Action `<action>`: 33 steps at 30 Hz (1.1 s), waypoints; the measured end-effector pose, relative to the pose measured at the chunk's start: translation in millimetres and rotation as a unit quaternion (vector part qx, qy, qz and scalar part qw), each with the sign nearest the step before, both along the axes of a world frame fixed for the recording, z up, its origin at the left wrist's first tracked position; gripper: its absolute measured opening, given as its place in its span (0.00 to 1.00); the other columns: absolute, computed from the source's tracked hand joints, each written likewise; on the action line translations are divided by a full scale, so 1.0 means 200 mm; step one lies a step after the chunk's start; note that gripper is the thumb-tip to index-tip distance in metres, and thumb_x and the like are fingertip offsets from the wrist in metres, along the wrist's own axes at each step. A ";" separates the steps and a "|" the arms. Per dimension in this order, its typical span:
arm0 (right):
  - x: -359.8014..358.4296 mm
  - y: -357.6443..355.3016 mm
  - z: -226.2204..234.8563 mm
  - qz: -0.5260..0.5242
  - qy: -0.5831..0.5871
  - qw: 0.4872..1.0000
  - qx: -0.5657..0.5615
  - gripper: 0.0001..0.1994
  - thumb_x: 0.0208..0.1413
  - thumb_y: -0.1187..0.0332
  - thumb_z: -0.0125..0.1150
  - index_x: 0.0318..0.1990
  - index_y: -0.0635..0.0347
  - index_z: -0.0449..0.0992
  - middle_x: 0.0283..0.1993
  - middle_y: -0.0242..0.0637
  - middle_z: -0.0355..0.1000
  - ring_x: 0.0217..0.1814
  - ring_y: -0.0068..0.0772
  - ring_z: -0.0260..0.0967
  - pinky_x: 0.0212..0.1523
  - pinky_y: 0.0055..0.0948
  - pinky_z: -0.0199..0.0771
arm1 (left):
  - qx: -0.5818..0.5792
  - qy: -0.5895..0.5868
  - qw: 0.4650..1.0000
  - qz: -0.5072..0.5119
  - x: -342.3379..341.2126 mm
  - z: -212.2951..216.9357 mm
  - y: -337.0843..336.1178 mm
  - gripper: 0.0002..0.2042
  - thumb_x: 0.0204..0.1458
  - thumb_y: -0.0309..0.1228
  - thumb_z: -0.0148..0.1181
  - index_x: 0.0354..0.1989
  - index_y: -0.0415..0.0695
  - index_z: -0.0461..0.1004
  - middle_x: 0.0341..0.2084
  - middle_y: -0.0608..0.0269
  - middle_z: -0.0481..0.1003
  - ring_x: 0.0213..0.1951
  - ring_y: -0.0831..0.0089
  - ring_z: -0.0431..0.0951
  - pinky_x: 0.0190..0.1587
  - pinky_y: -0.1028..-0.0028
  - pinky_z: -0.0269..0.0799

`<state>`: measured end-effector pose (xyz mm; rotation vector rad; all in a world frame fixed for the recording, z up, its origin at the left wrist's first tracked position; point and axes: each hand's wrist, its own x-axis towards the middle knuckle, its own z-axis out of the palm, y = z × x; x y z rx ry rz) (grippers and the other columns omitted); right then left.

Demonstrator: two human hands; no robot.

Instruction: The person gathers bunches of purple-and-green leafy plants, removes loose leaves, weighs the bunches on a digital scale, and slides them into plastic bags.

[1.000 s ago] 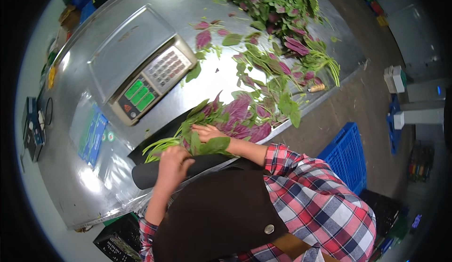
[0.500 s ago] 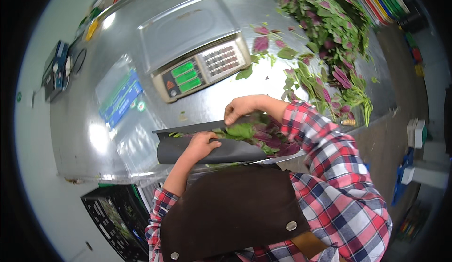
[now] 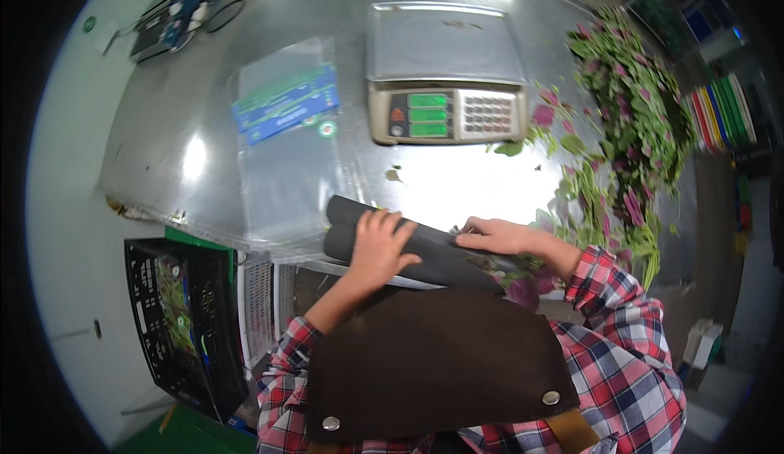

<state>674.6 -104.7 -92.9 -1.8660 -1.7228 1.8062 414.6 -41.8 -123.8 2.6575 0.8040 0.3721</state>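
A dark grey sheet (image 3: 445,251) lies rolled up at the table's near edge, slanting down to the right. Purple-and-green leafy greens (image 3: 527,287) stick out of its right end; the rest of the bunch is hidden inside. Across the left part of the roll lies my left hand (image 3: 380,248), its fingers spread and resting on it, thumb apart. My right hand (image 3: 496,237) is closed at the roll's far edge, thumb and fingers pinching the sheet there.
A scale (image 3: 447,111) with a lit green display stands behind the roll. Clear plastic bags (image 3: 290,176) with a blue-green label lie to the left. A big heap of leafy greens (image 3: 633,103) fills the right side. A black crate (image 3: 188,323) stands left below the table.
The sheet, open with greens showing along it before, is now rolled over them. My left hand has moved onto the roll, and my right hand has come down and right. The view has shifted.
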 end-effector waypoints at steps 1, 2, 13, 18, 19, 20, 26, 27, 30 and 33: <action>-0.03 0.02 0.01 -0.031 0.014 0.999 -0.003 0.34 0.48 0.40 0.55 0.46 0.66 0.64 0.40 0.56 0.71 0.45 0.52 0.69 0.45 0.39 0.68 | 0.001 -0.015 1.000 -0.004 0.00 0.00 -0.01 0.32 0.34 0.47 0.68 0.49 0.46 0.69 0.47 0.56 0.65 0.52 0.54 0.62 0.56 0.53 0.54; -0.09 0.04 0.00 0.050 -0.027 0.998 0.030 0.37 0.45 0.38 0.57 0.47 0.66 0.63 0.40 0.56 0.71 0.45 0.52 0.69 0.46 0.40 0.67 | -0.026 -0.021 0.999 -0.012 0.01 0.00 0.00 0.31 0.34 0.46 0.68 0.48 0.46 0.70 0.45 0.56 0.66 0.52 0.55 0.63 0.55 0.56 0.56; -0.04 -0.36 0.13 -0.037 -0.169 0.983 -0.061 0.43 0.31 0.41 0.71 0.42 0.75 0.65 0.40 0.57 0.71 0.42 0.48 0.71 0.45 0.35 0.69 | -0.028 0.150 0.933 0.327 -0.61 -0.38 0.86 0.25 0.51 0.45 0.55 0.58 0.54 0.63 0.63 0.60 0.53 0.64 0.54 0.48 0.56 0.44 0.51; -0.09 -0.52 0.11 -0.206 -0.165 0.963 -0.045 0.42 0.35 0.43 0.70 0.45 0.77 0.65 0.39 0.58 0.70 0.43 0.44 0.71 0.44 0.34 0.70 | 0.097 0.076 0.912 0.391 -0.62 -0.24 1.00 0.22 0.49 0.41 0.57 0.52 0.47 0.69 0.57 0.53 0.62 0.59 0.53 0.58 0.54 0.47 0.57; -0.09 -0.52 0.10 -0.220 -0.162 0.961 -0.047 0.42 0.36 0.43 0.70 0.45 0.77 0.65 0.39 0.58 0.70 0.43 0.44 0.71 0.44 0.34 0.70 | 0.042 0.104 0.939 0.325 -0.59 -0.19 0.97 0.19 0.48 0.40 0.57 0.47 0.45 0.71 0.52 0.51 0.65 0.55 0.53 0.63 0.51 0.49 0.61; -0.10 -0.51 0.11 -0.212 -0.161 0.963 -0.040 0.41 0.37 0.42 0.68 0.44 0.77 0.65 0.38 0.59 0.71 0.42 0.46 0.71 0.43 0.35 0.70 | -0.013 0.133 0.957 0.259 -0.53 -0.11 0.88 0.16 0.47 0.38 0.57 0.42 0.43 0.73 0.47 0.50 0.69 0.51 0.53 0.67 0.48 0.51 0.64; -0.12 -0.46 0.10 -0.192 -0.137 0.971 0.034 0.37 0.43 0.44 0.64 0.45 0.75 0.67 0.35 0.58 0.73 0.38 0.48 0.74 0.40 0.35 0.72 | 0.012 0.079 0.966 0.247 -0.52 -0.44 0.79 0.05 0.44 0.28 0.54 0.26 0.41 0.75 0.29 0.51 0.74 0.36 0.52 0.74 0.37 0.58 0.71; -0.12 -0.45 0.12 -0.212 -0.115 0.970 0.035 0.37 0.43 0.44 0.64 0.46 0.74 0.66 0.35 0.58 0.73 0.37 0.48 0.74 0.40 0.36 0.72 | -0.017 0.076 0.953 0.292 -0.52 -0.44 0.83 0.05 0.43 0.27 0.53 0.26 0.40 0.75 0.28 0.51 0.74 0.36 0.52 0.74 0.37 0.58 0.71; -0.12 -0.39 0.16 -0.226 -0.073 0.966 0.099 0.36 0.44 0.46 0.64 0.51 0.70 0.64 0.34 0.56 0.73 0.36 0.49 0.74 0.38 0.37 0.72 | -0.036 0.022 0.934 0.354 -0.48 -0.37 0.88 0.05 0.43 0.25 0.53 0.26 0.40 0.74 0.26 0.50 0.73 0.34 0.53 0.73 0.37 0.58 0.70; -0.18 -0.27 0.22 -0.115 -0.134 0.960 0.218 0.41 0.44 0.48 0.65 0.59 0.65 0.55 0.31 0.53 0.73 0.33 0.51 0.74 0.36 0.37 0.72 | 0.011 -0.077 0.955 0.288 -0.41 -0.32 0.64 0.04 0.43 0.25 0.54 0.26 0.39 0.73 0.26 0.49 0.72 0.33 0.53 0.73 0.37 0.59 0.69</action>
